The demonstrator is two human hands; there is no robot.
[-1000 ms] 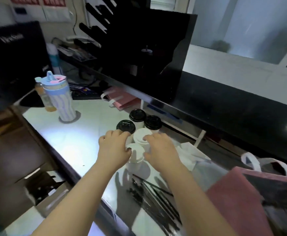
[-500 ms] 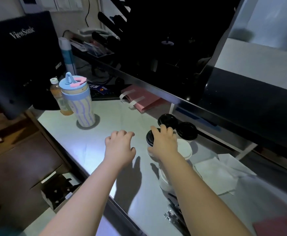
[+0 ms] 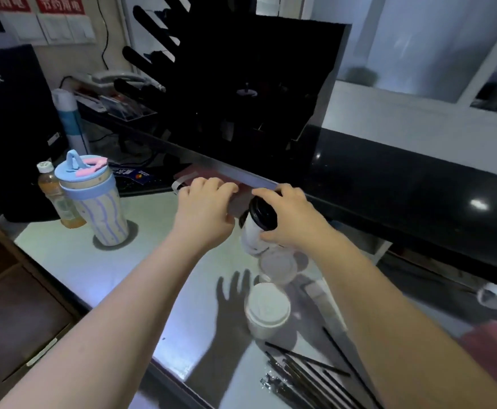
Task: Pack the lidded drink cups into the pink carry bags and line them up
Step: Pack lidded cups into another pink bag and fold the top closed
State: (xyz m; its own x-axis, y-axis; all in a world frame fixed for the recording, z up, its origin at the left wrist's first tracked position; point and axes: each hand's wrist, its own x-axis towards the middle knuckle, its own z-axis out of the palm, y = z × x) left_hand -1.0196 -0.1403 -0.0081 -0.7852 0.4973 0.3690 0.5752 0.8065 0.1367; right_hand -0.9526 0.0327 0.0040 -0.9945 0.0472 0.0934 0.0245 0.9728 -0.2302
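Note:
My right hand (image 3: 290, 215) grips a white cup with a black lid (image 3: 257, 222), held tilted above the table. My left hand (image 3: 204, 209) reaches forward beside it, and its curled fingers hold the edge of a flat pink carry bag (image 3: 239, 202) lying under the black shelf. The bag's white handle (image 3: 176, 185) shows left of my fingers. Two white-lidded cups stand on the table, one (image 3: 278, 264) just below the lifted cup and another (image 3: 266, 308) nearer to me. Another pink bag (image 3: 489, 349) with a white handle sits at the lower right edge.
A blue-lidded striped tumbler (image 3: 96, 208) and a small drink bottle (image 3: 53, 199) stand at the left, by a dark monitor (image 3: 11, 128). Several black straws (image 3: 309, 376) lie near the front edge. A black counter shelf (image 3: 389, 178) overhangs the back of the table.
My right hand has lifted a black-lidded cup off the table. My left hand has moved forward from the bare table to the pink bag under the shelf.

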